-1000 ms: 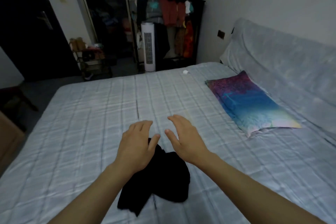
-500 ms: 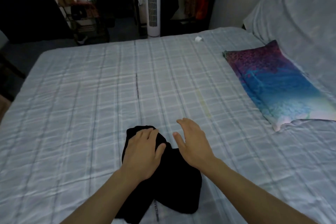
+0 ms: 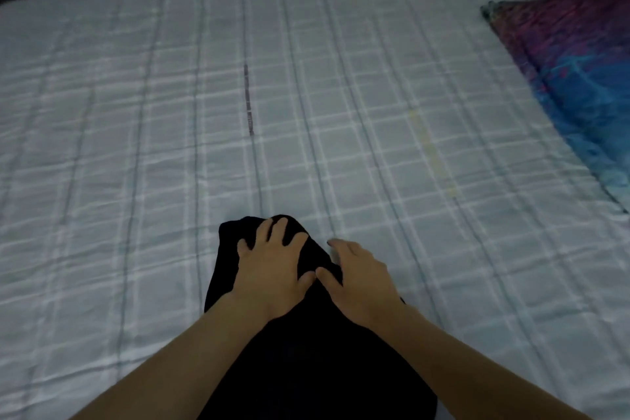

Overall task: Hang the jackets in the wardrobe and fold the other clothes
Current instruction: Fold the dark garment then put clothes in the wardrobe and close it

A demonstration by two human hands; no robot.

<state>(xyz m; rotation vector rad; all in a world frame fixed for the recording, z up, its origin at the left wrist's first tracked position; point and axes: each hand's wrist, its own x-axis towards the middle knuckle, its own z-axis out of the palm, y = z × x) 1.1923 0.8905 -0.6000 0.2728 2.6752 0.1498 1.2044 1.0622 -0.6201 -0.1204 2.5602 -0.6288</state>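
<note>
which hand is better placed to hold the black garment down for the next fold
Left, probably. The left hand lies flat with fingers spread on the black garment near its far end. The right hand sits at its right edge, partly over the bed, freer to lift that side.

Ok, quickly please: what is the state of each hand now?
Left hand: open, fingers spread flat on the black garment.
Right hand: open, holding nothing, at the garment's right edge.
</note>
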